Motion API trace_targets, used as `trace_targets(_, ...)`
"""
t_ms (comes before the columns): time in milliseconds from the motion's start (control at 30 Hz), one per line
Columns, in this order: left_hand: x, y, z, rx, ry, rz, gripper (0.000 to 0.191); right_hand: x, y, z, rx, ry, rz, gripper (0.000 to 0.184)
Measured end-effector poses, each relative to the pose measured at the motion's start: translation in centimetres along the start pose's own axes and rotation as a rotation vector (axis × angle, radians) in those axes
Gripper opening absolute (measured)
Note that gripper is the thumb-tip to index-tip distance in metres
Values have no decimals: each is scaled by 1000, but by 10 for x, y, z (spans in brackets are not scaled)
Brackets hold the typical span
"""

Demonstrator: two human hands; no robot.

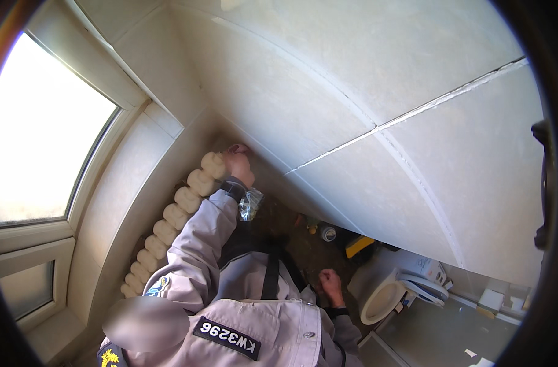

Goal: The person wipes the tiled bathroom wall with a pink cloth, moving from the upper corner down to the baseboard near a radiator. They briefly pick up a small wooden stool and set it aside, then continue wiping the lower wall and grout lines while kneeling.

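My left hand (238,166) is at the upper end of a cream column radiator (187,200), close to the tiled wall. A small reddish-pink thing (237,148) shows at its fingertips; whether it is held is unclear, and the fingers are partly hidden. A crumpled clear plastic packet (250,204) lies beside or below my left wrist, its support unclear. My right hand (330,285) is low at my right side, with its fingers curled and nothing visible in them. It is nearest to the white toilet (382,300).
Large tiles cover the wall (315,124). A bright window (40,137) is at left. On the dark floor stand a round can (328,233) and a yellow-and-black object (359,247). At lower right are the raised toilet seat (423,289) and a grey panel or surface (448,330) with scraps.
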State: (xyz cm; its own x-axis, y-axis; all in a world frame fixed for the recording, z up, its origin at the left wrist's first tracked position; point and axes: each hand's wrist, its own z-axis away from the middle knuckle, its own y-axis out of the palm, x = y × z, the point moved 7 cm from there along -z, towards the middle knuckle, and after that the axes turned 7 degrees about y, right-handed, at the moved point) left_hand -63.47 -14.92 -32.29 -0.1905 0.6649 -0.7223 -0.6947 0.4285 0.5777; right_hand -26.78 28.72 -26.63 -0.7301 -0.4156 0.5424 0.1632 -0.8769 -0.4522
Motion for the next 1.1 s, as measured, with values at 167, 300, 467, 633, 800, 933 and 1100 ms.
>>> trace_targets(167, -35, 0, -16, -115, 96, -145, 23, 8, -1, -1, -11, -76, 51, 19)
trace_targets(300, -85, 22, -39, -85, 363, -312, 24, -14, -1, -10, 3, -24, 16, 19)
trace_targets(467, -103, 35, -18, -151, 499, -152, 16, -14, -5, -26, -57, -224, 158, 18)
trace_targets(633, -161, 70, 38, -57, 798, -376, 13, -17, -7, -36, 76, 24, -8, 15)
trace_targets(800, -238, 113, 89, 202, 720, -2, 13, -12, -9, -42, 169, 103, -73, 15)
trace_targets(933, -281, 110, 174, 402, 582, -193, 15, -30, -2, -59, 260, 120, -56, 23)
trace_targets(1100, -248, 29, 248, 579, 131, -482, 17, -49, 25, -80, 358, 0, 388, 49)
